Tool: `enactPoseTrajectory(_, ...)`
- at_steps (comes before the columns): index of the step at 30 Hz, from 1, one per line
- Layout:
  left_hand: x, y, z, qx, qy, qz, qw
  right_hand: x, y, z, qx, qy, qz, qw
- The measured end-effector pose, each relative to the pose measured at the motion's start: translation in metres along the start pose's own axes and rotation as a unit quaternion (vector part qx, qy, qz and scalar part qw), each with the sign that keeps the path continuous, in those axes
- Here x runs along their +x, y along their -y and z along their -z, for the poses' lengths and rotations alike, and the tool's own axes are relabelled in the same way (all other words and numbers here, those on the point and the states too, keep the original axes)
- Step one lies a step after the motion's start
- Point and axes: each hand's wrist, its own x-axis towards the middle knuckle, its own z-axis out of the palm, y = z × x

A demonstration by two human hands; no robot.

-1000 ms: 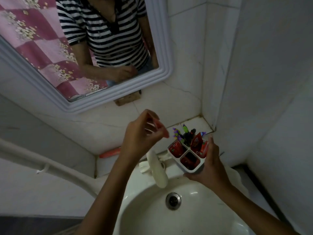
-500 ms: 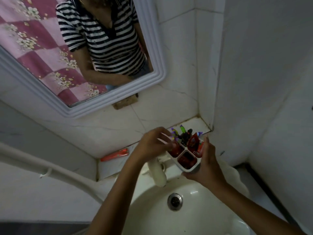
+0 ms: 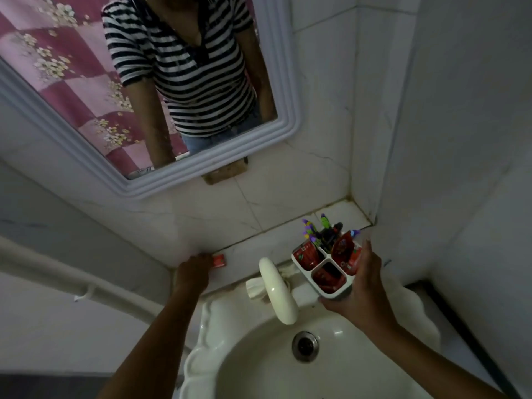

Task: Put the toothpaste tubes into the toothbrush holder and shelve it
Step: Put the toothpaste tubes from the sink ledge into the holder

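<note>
A big mirror with a white ridged frame (image 3: 283, 82) hangs on the white tiled wall (image 3: 316, 174). In it you can see a person in a black and white striped top.

Below it sits a round white sink (image 3: 259, 370) with a dark metal drain (image 3: 305, 346) and a fat cream tap (image 3: 277, 292) that bends over the bowl. A narrow white tiled ledge (image 3: 259, 246) runs along the wall behind the sink.

The right hand (image 3: 358, 286) holds a white plastic toothbrush holder with four little boxes (image 3: 331, 293) up over the back edge of the sink, next to the tap. Its grip is closed round the side and bottom of the holder. Red toothpaste tubes (image 3: 309, 256) stand in three of the boxes. Purple and green toothbrushes (image 3: 312, 230) stick up from the back box.

The left hand (image 3: 193, 272) rests on the ledge, well apart from the holder. It lies over one more small red toothpaste tube (image 3: 220, 260), and only the tube's end peeks out. I cannot tell if that grip has closed on it.
</note>
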Motion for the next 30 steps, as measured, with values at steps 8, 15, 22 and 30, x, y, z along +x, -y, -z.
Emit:
enactPoseTrajectory(8, -0.002, -0.035, 0.068, -0.273, -0.043, -0.012, 0.961, -0.002, 0.002, -0.004, -0.005, -0.009, -0.016, 1.000)
enactPoseTrajectory(15, -0.070, -0.091, 0.187, -0.590, -0.138, -0.144, 0.782, -0.003, 0.005, -0.005, -0.006, -0.017, -0.012, 1.000)
enactPoseTrajectory(22, -0.079, -0.155, 0.177, -0.421, 0.006, -0.229, 0.878, -0.003, 0.007, -0.005, -0.010, -0.013, -0.010, 1.000)
enactPoseTrajectory(30, -0.082, -0.140, 0.166, -0.389, -0.018, -0.130, 0.912, 0.000, 0.000, -0.002, 0.071, -0.014, -0.013, 0.997)
